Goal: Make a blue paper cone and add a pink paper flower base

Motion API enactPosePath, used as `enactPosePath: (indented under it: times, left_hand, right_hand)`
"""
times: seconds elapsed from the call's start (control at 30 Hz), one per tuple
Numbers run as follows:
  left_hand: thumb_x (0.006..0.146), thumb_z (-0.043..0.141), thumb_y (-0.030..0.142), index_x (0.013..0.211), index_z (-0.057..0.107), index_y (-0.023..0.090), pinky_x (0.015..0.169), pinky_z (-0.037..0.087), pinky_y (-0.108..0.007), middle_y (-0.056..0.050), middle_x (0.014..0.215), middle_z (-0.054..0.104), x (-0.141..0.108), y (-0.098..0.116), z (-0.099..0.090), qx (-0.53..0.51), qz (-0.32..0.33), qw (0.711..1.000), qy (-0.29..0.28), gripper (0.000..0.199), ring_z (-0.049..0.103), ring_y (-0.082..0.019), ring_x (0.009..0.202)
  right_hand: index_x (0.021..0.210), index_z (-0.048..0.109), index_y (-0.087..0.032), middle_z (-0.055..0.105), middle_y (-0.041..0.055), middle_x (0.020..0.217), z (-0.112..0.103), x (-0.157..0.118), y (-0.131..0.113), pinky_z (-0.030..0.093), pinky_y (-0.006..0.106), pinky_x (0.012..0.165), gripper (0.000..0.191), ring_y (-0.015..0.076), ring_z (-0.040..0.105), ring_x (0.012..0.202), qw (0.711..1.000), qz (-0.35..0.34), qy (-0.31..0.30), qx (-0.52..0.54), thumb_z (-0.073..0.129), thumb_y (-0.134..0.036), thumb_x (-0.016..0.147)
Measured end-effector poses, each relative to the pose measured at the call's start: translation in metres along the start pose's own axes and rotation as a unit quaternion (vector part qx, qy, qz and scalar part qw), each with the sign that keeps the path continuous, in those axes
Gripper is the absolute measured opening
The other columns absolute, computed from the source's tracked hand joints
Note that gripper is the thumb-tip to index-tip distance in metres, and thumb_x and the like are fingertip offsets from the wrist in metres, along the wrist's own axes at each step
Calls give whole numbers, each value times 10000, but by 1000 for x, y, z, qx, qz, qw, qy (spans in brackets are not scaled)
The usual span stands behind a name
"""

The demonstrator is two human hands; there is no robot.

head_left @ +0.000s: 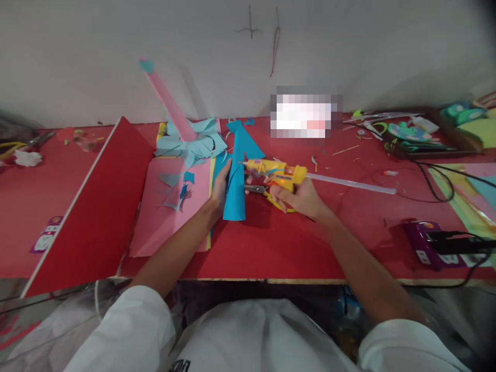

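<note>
centrally, the left hand (220,187) grips a blue tube (234,194) above the red table (294,248); the right hand (304,200) is wrapped round a yellow glue gun (267,168), its nozzle (243,163) at the tube's right side, whether touching unclear; a clear stick (352,184) extends from the gun's rear; scissors (256,189) appear just below the gun; at left, pink sheets (155,212) bearing scraps (188,179) lie beside a tilted red board (104,206)

roll (234,191): paper, smooth, matt | gun (271,168): plastic, smooth, slightly glossy | glue stick (352,184): translucent, plastic-looking, glossy | scissors (256,189): bare metal blades, plastic-looking handles | sheets (166,212): matt paper | divider (108,206): smooth board, matt | table (287,248): smooth, faint sheen | wall (96,62): smooth, matt | shirt (267,336): creased cloth, matt | tissue (28,158): crumpled paper
</note>
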State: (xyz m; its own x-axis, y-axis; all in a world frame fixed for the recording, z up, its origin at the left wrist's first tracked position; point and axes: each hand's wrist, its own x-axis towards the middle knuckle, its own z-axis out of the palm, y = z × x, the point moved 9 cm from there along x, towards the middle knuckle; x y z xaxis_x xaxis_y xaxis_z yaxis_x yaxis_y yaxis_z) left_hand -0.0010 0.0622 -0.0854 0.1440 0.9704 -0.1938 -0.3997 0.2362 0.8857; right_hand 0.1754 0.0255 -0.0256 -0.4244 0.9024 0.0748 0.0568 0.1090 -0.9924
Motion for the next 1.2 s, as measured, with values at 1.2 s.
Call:
enactPosePath:
  times: [1.2]
  left_hand:
    - [1033, 570, 739, 1140, 769, 188, 608, 663, -360, -100, 857, 792, -5, -1, 13, -15, 0, 1000, -3, 596, 808, -285, 816]
  right_hand:
    - [959, 746, -228, 697, 39, 771, 12, -7, 23, 529, 323, 642, 406, 232, 679, 776, 988, 3, 57, -145, 684, -629, 955]
